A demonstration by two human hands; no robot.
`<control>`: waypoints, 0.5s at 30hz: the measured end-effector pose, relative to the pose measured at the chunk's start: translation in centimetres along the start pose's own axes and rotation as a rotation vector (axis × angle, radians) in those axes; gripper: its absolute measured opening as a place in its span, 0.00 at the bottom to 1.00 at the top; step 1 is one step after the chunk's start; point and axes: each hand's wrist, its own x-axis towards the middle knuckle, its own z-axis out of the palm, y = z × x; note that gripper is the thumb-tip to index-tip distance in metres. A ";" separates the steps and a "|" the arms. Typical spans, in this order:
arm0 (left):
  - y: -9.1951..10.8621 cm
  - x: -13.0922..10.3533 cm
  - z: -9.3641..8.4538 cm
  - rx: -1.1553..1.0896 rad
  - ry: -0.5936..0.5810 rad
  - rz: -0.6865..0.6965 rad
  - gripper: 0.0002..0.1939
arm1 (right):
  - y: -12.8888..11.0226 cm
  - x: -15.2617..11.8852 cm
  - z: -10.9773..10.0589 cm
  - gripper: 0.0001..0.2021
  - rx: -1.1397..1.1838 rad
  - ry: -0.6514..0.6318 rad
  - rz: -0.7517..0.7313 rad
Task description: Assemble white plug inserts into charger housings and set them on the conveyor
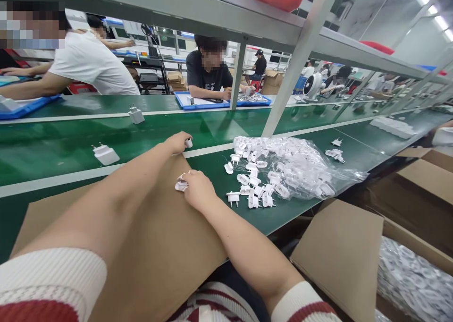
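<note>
My left hand (177, 143) reaches out over the belt's near white line, fingers closed around a small white charger (188, 143) that is mostly hidden. Nearer to me, my right hand (199, 190) pinches a white plug piece (181, 185) above a brown cardboard sheet (166, 246). To its right, a loose heap of white plug pieces (253, 180) with metal pins spills beside a clear plastic bag (300, 159) full of more. Two white chargers with pins lie on the green belt (212, 128), one charger (105, 154) close and another charger (136, 114) farther off.
A grey metal post (293, 62) rises behind the bag, under an overhead shelf. Open cardboard boxes (343, 246) stand at the right, one holding bagged white pieces (414, 279). Co-workers sit across the belt, near blue trays (203, 105).
</note>
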 end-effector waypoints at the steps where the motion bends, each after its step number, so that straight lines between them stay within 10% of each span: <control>1: 0.2 -0.1 -0.3 -0.004 0.003 -0.019 0.23 | 0.2 0.2 0.0 0.20 0.086 0.041 0.024; 7: 0.2 -5.9 -3.0 -0.059 0.006 -0.074 0.20 | 0.7 1.1 0.5 0.14 0.877 0.288 0.238; 15: 1.1 -19.8 -1.8 -0.375 -0.055 -0.164 0.26 | -0.3 0.5 1.2 0.14 1.009 0.270 0.221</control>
